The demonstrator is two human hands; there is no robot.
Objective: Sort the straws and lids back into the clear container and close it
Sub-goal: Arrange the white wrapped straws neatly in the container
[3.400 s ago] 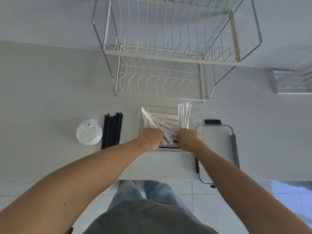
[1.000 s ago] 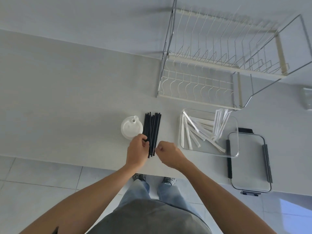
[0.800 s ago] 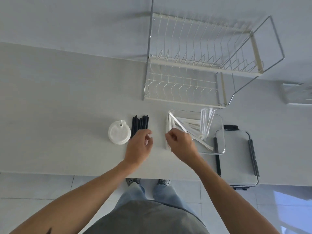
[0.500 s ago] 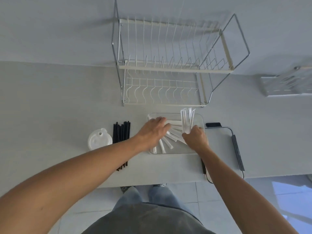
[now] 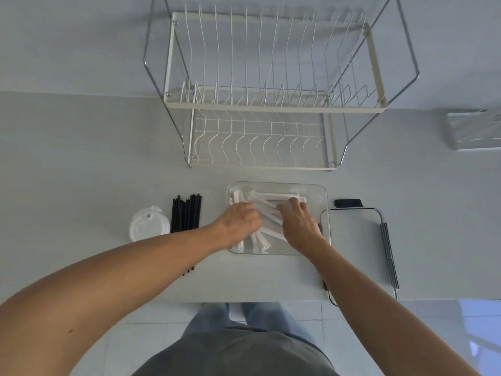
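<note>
The clear container (image 5: 323, 193) sits on the counter in front of the rack, with several white wrapped straws (image 5: 272, 200) lying crossed inside it. Both hands are inside the container. My left hand (image 5: 240, 222) is knuckles up at the left side, its fingers curled down around some white straws. Flat over the straws on the right lies my right hand (image 5: 298, 222), fingers stretched forward. A bundle of black straws (image 5: 185, 215) lies left of the container, partly under my left forearm. The white cup lids (image 5: 148, 225) are stacked further left.
The container's clear lid (image 5: 355, 245) with dark side clips lies right of it, overhanging the counter's front edge. A two-tier wire dish rack (image 5: 260, 109) stands behind the container. A clear box (image 5: 474, 131) is at the far right.
The bundle of white straws that my right hand held upright now lies flat in the container. Both hands have dropped lower onto the straws.
</note>
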